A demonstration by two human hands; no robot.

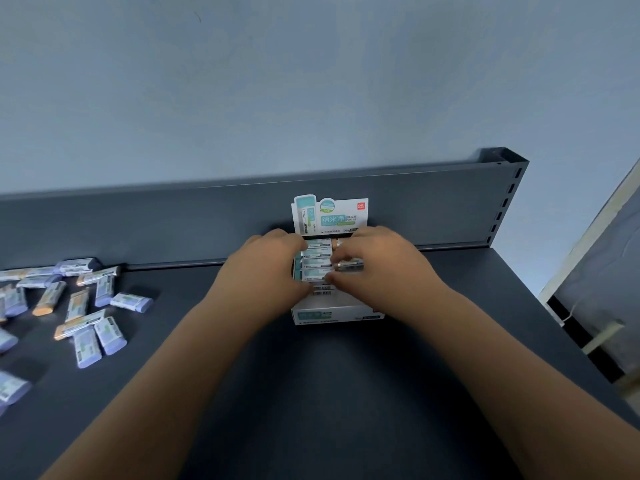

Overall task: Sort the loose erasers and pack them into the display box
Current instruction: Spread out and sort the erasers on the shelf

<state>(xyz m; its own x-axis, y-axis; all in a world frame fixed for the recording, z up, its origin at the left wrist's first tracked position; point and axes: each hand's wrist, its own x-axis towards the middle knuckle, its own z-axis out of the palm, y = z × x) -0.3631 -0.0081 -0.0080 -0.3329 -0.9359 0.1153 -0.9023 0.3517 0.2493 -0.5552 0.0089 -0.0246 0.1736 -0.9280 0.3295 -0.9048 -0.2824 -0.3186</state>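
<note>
The white and teal display box stands at the back middle of the dark shelf, its printed header card upright. Several wrapped erasers lie in a row inside it. My left hand rests over the box's left side with its fingers on the packed row. My right hand is over the right side, fingers pinched on an orange-ended eraser at the row's right edge. Loose erasers, purple-ended and orange-ended, lie scattered at the far left.
The dark shelf has a raised back panel against a blue-grey wall. Its right edge drops off to the floor, where a pale frame stands.
</note>
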